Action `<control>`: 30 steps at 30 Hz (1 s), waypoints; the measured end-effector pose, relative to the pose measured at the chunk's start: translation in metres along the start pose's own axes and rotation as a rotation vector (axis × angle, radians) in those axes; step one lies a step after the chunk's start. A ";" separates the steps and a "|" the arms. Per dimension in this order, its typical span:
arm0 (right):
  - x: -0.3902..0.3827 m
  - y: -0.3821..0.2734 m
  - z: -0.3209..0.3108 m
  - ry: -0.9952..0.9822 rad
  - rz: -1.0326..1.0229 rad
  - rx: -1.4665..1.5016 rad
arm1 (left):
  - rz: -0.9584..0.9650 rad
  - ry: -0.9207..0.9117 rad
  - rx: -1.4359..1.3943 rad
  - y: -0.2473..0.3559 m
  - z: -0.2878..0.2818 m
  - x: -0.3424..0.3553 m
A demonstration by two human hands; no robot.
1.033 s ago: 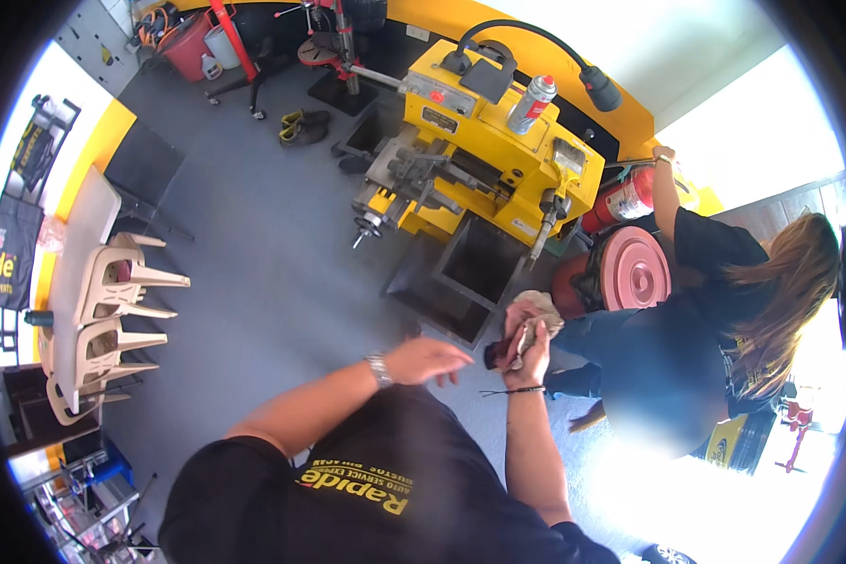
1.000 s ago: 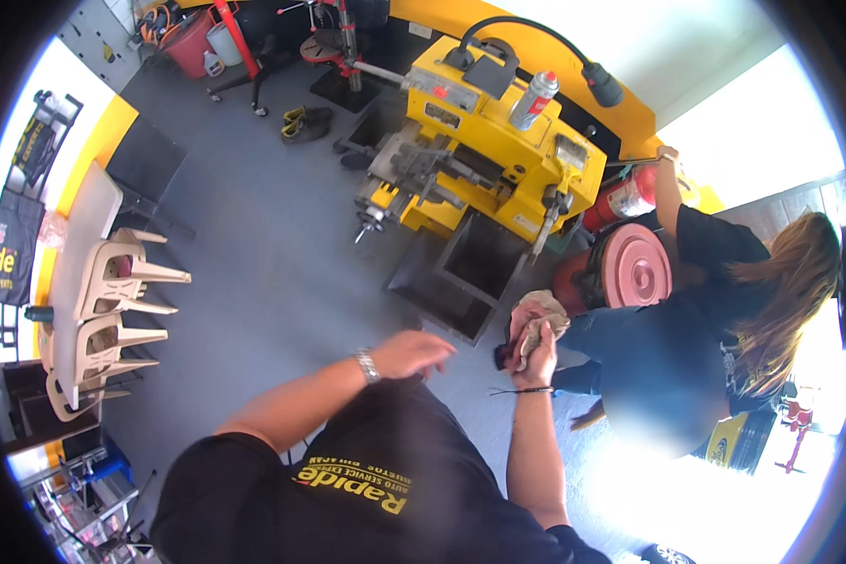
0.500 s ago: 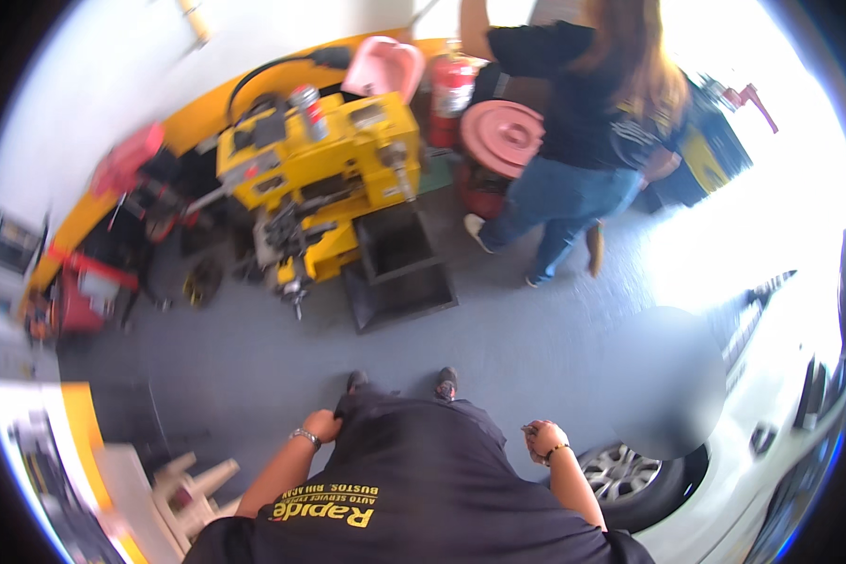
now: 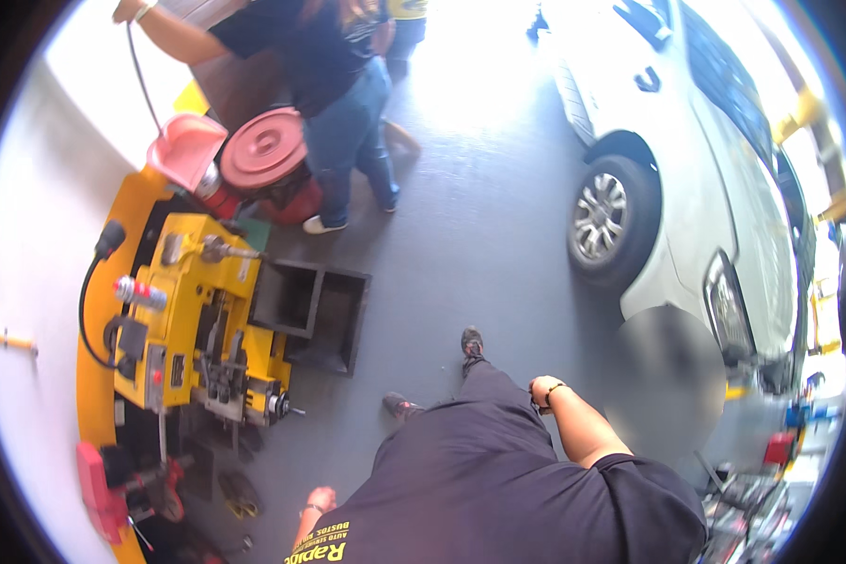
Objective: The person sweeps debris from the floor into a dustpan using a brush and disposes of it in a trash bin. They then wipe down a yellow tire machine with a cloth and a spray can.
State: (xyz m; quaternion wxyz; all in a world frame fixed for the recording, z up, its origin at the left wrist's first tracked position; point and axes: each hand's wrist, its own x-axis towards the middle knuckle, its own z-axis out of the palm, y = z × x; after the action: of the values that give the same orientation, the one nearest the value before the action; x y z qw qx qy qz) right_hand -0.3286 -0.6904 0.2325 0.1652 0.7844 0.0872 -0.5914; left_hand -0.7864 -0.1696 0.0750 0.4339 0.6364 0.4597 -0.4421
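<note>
My left hand (image 4: 321,499) hangs low beside my body at the lower edge. Only part of it shows, and its fingers are too unclear to read. On the other side, my right hand (image 4: 542,391) is in front of my right thigh, with a dark band at the wrist. Its fingers are curled closed, and whatever may be inside them is hidden. Neither hand touches the yellow machine (image 4: 174,320) at the left, which has a spindle and a spray can (image 4: 141,292) on top. My shoes (image 4: 472,344) are on the grey floor, one ahead of the other.
Black trays (image 4: 340,324) jut out beside the machine. A person in jeans (image 4: 343,132) stands near a lidded red bin (image 4: 265,148), holding a long-handled pink dustpan (image 4: 186,150). To the right is a pale vehicle (image 4: 696,226) with its front wheel (image 4: 600,211) turned out.
My view has swung to the right, so the machine and the person now appear farther left and the vehicle shows more fully. My feet have moved into a stride.
</note>
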 end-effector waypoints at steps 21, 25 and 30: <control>-0.126 -0.041 0.224 0.664 0.314 1.020 | 0.512 -0.181 0.328 0.296 -0.001 0.088; -0.108 -0.044 0.316 0.685 0.293 1.255 | 0.589 -0.164 0.463 0.281 0.037 0.099; -0.083 -0.087 0.487 0.323 0.397 1.705 | 0.841 0.135 0.854 0.224 0.086 0.024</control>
State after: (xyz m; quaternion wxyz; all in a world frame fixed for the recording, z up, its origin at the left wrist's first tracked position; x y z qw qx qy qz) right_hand -0.8185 -0.7808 0.1784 -0.3896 0.7151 -0.4980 -0.2980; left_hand -0.5790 -0.2924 0.0646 0.2474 0.9083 -0.0229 -0.3367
